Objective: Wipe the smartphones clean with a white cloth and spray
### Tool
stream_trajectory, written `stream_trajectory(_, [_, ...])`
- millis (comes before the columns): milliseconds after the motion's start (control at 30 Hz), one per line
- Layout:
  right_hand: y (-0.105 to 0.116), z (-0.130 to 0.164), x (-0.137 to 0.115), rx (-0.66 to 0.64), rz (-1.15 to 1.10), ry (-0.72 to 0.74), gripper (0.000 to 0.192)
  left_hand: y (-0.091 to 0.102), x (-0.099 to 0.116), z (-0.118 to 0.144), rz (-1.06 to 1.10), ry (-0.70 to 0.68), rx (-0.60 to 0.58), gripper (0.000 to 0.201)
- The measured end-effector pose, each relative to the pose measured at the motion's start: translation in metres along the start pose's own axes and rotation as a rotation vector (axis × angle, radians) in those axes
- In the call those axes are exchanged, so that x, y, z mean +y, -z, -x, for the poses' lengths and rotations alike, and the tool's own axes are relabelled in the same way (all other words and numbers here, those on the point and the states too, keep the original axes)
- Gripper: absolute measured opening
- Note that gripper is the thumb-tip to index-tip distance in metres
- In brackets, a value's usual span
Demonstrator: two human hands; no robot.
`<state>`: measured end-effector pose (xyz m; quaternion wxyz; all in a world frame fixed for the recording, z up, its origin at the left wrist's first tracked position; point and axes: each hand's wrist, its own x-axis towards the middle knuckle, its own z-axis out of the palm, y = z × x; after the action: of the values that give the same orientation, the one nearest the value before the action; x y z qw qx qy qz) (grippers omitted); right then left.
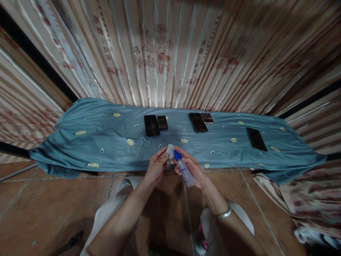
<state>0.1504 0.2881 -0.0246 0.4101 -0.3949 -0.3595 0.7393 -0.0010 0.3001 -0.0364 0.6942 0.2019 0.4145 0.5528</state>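
Clear plastic bottle (185, 171) with a blue top lay gripped in the right hand (193, 168); the left hand (157, 164) pinched a white cloth (169, 150).

no readable text shows anywhere; the blue print on the spray bottle (184, 171) is too blurred.

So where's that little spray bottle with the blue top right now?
The spray bottle is in the right hand, low in the centre of the head view, its blue top against the white cloth in the left hand, just before the blue-covered table.
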Motion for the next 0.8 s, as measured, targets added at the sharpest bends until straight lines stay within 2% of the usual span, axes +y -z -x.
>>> stream_trajectory(167, [0.006,-0.004,0.005,0.069,0.215,0.164,0.068,-0.003,-0.009,-0.001,0.062,0.040,-0.044,0.057])
stream_trajectory(267, [0.009,-0.004,0.005,0.058,0.448,0.210,0.063,-0.003,-0.014,0.000,0.054,0.041,-0.053,0.056])
stream_trajectory(433, [0.007,-0.002,0.002,0.134,0.859,0.239,0.052,0.002,-0.018,0.000,-0.017,-0.028,-0.073,0.056])
stream_trajectory(567, [0.005,-0.003,0.003,0.157,0.947,0.258,0.048,0.006,-0.020,-0.001,-0.048,-0.034,-0.078,0.058])
stream_trajectory(800, [0.004,-0.007,0.005,0.192,0.972,0.248,0.043,0.008,-0.021,0.001,-0.020,-0.028,-0.080,0.057])
